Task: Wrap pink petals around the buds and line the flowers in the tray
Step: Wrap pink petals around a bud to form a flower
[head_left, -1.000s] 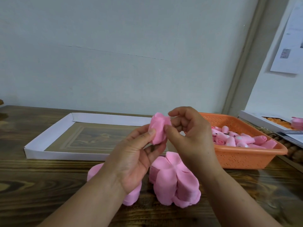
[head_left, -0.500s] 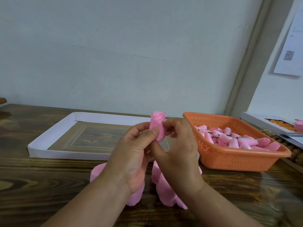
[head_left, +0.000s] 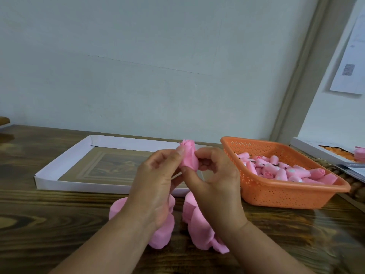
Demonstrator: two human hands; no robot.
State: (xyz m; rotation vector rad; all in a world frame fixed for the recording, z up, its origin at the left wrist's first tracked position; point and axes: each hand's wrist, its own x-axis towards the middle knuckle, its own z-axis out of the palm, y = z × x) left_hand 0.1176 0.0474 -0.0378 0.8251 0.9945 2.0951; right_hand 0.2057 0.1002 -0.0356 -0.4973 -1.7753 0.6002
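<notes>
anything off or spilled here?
Nothing stands out. Both hands, left and right, hold the flower; buds sit in the basket, petal stacks lie on the table, and no flowers show in the tray.

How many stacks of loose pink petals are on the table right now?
2. One petal stack lies under the left hand; the other petal stack lies under the right hand. Both are partly hidden by the wrists, so more petals could lie behind them.

Flower (head_left: 189, 158): solid pink. Loose petal stacks (head_left: 197, 224): same pink. Basket (head_left: 286, 192): orange, dotted perforations; buds (head_left: 286, 171) inside pink, some pale-spotted. Tray (head_left: 65, 169): white rim, brown printed floor. Surface (head_left: 49, 224): dark brown woodgrain. Wall (head_left: 138, 66): pale grey-blue.
</notes>
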